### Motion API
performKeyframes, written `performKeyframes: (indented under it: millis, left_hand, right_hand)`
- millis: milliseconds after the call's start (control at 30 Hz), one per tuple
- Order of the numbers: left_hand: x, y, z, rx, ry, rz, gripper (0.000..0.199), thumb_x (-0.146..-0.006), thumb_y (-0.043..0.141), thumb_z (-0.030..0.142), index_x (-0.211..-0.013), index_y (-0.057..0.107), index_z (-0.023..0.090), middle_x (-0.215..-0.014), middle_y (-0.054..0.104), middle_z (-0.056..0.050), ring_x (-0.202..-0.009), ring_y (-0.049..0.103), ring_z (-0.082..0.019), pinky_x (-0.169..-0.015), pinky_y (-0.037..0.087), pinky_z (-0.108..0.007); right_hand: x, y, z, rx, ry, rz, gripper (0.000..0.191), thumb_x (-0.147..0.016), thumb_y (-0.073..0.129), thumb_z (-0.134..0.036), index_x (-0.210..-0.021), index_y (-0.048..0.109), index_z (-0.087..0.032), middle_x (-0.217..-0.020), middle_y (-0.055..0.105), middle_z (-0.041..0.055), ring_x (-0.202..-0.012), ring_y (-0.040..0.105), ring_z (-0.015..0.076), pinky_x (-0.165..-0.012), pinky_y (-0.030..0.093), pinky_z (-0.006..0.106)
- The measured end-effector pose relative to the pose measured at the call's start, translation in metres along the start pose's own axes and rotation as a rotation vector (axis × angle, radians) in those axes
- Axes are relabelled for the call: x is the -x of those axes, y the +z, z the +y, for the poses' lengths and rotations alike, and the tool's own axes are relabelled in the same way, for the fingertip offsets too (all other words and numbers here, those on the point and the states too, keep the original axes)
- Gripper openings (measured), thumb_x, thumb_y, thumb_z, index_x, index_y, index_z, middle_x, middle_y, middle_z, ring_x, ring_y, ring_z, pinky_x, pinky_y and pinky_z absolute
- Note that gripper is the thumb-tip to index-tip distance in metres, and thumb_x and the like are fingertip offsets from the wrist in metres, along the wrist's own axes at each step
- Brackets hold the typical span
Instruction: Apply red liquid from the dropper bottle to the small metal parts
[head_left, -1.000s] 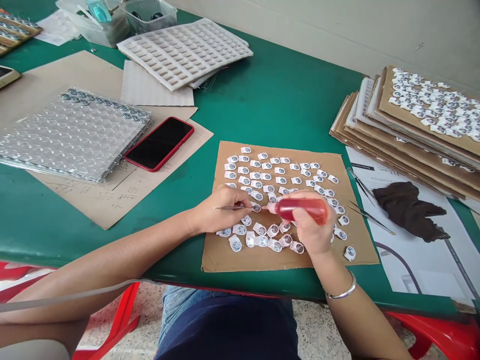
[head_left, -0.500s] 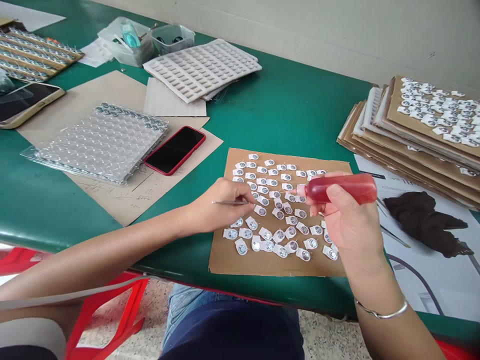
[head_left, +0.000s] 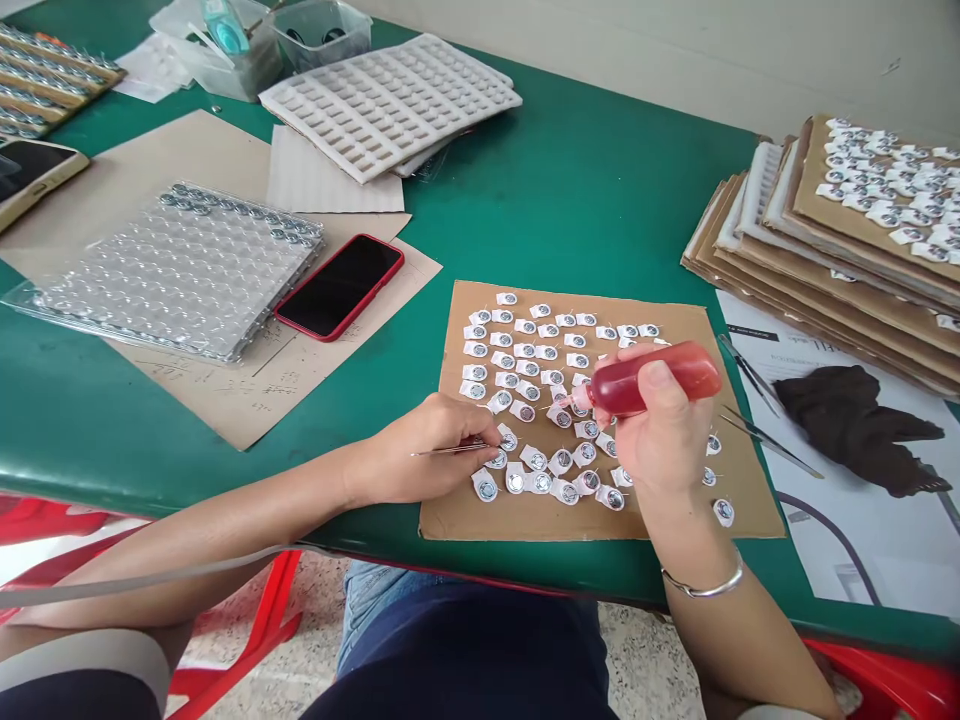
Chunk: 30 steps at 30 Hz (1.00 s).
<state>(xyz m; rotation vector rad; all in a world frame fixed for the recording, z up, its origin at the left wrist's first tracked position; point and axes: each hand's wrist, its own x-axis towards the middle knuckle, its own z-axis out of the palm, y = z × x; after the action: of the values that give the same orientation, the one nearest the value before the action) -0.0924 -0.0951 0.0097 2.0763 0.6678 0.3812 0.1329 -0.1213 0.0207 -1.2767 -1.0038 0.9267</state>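
A brown cardboard sheet [head_left: 697, 400] lies in front of me, carrying many small white tabs with round silvery discs [head_left: 523, 411]. My left hand [head_left: 431, 450] is closed in a pinch on a thin metal tool [head_left: 442, 451], over the sheet's left part near several of the tabs. Its exact kind is hard to make out. Wrapped round a red squeeze bottle [head_left: 656, 380], my right hand [head_left: 664, 430] tilts it down to the left. The bottle's pink nozzle has a fine tip, close over the discs near the sheet's middle. Some tabs are hidden behind this hand.
Two pairs of tweezers [head_left: 776, 442] and a dark cloth [head_left: 847, 420] lie at the right, beside stacked cardboard sheets [head_left: 720, 240]. Leftward are a red-cased phone [head_left: 341, 287], a clear plastic tray [head_left: 180, 280], white moulded trays [head_left: 390, 100] and plastic tubs [head_left: 322, 40].
My right hand has moved the bottle left and down, tilting its nozzle lower. The left hand has shifted slightly down with the thin tool. The camera view has also moved a little.
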Motion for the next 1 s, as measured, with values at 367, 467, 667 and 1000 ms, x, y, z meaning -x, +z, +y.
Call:
performKeyframes:
  millis: [367,467,667,1000]
  left_hand:
    - [0.001,0.003,-0.002,-0.04,0.034,-0.022,0.013,-0.086,0.048,0.012,-0.085,0.061,0.013,-0.077,0.064,-0.002,-0.068,0.057,-0.01,-0.06,0.042,-0.022]
    - [0.001,0.003,-0.002,-0.058,0.052,-0.039,0.014,-0.087,0.046,0.012,-0.084,0.06,0.013,-0.076,0.063,-0.003,-0.067,0.056,-0.011,-0.059,0.041,-0.023]
    - [0.003,0.005,0.004,-0.216,0.183,-0.066,0.017,-0.086,0.04,0.01,-0.076,0.054,0.014,-0.07,0.058,-0.005,-0.065,0.055,-0.015,-0.058,0.042,-0.027]
    - [0.013,0.025,0.009,-0.715,0.471,-0.016,0.016,-0.084,0.042,0.006,-0.076,0.056,0.01,-0.07,0.059,-0.011,-0.067,0.055,-0.021,-0.059,0.048,-0.034]
  right_hand:
    - [0.003,0.003,0.0,0.032,-0.018,-0.043,0.022,-0.08,0.052,-0.045,-0.085,0.052,-0.024,-0.072,0.057,0.0002,-0.056,0.064,0.0139,-0.034,0.036,0.023]
    - [0.003,0.004,0.001,0.019,-0.026,-0.039,0.02,-0.079,0.054,-0.044,-0.085,0.054,-0.024,-0.074,0.058,0.0006,-0.056,0.064,0.0141,-0.033,0.037,0.023]
    - [0.008,0.009,0.009,0.069,-0.001,-0.129,0.02,-0.079,0.055,-0.044,-0.088,0.055,-0.026,-0.078,0.061,0.0005,-0.058,0.066,0.0136,-0.035,0.042,0.021]
    - [0.02,0.024,0.019,0.29,-0.096,-0.276,0.019,-0.073,0.066,-0.036,-0.083,0.059,-0.021,-0.075,0.063,0.001,-0.067,0.063,0.0154,-0.063,0.055,0.033]
